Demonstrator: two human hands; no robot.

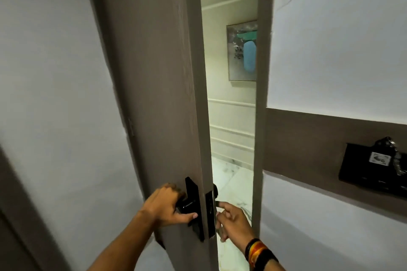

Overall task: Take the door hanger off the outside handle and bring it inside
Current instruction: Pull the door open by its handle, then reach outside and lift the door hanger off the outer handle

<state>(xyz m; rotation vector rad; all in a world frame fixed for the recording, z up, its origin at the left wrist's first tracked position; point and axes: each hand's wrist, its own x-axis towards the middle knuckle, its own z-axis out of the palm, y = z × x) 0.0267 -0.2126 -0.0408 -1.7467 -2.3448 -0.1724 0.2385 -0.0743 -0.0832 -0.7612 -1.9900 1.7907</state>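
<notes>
I am judging the task as only beginning: the door (158,94) is standing partly open, and my left hand (167,204) is closing around the black inside handle (187,204) to hold it. My right hand (233,220) is reaching past the door edge toward the outside handle (215,189), fingers half curled and, I think, holding nothing. The door hanger itself I am not seeing; it is probably hiding behind the door, so lifting it off and carrying it in are both remaining. Through the gap, a pale marble floor (233,174) and a framed picture (242,50) are showing; a black holder (372,169) is hanging on the wall at right.
</notes>
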